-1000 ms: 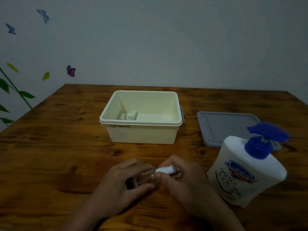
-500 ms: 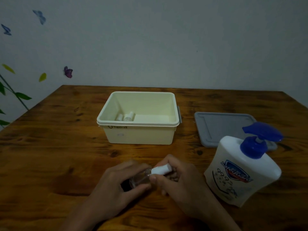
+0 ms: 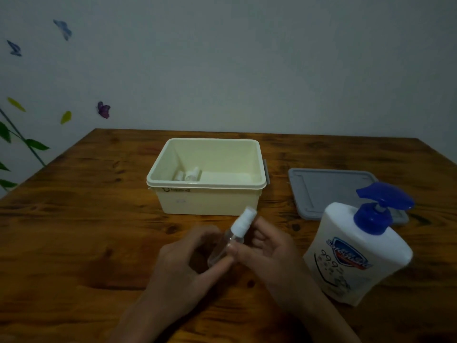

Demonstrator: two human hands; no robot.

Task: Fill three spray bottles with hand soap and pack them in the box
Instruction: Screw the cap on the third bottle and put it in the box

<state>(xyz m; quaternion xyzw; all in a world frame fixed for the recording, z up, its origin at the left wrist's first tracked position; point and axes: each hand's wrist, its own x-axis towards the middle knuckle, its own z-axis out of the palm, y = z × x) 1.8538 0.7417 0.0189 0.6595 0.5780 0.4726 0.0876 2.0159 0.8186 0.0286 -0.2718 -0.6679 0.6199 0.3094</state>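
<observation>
A small clear spray bottle [image 3: 223,243] with a white spray cap sits tilted between my hands, cap pointing up and away toward the box. My left hand [image 3: 183,266] grips its clear body. My right hand [image 3: 269,253] pinches it just below the cap. The cream plastic box [image 3: 210,199] stands open behind my hands, and two white-capped spray bottles [image 3: 189,175] lie inside at its left. A white hand soap bottle [image 3: 353,251] with a blue pump stands to my right.
The box's grey lid [image 3: 329,191] lies flat on the wooden table [image 3: 86,231] behind the soap bottle. A pale wall with butterfly and leaf stickers rises beyond the table's far edge.
The spray bottle lay nearly level with the cap pointing right; now it is raised with the cap pointing up toward the box. My right fingers have shifted off the cap to the neck.
</observation>
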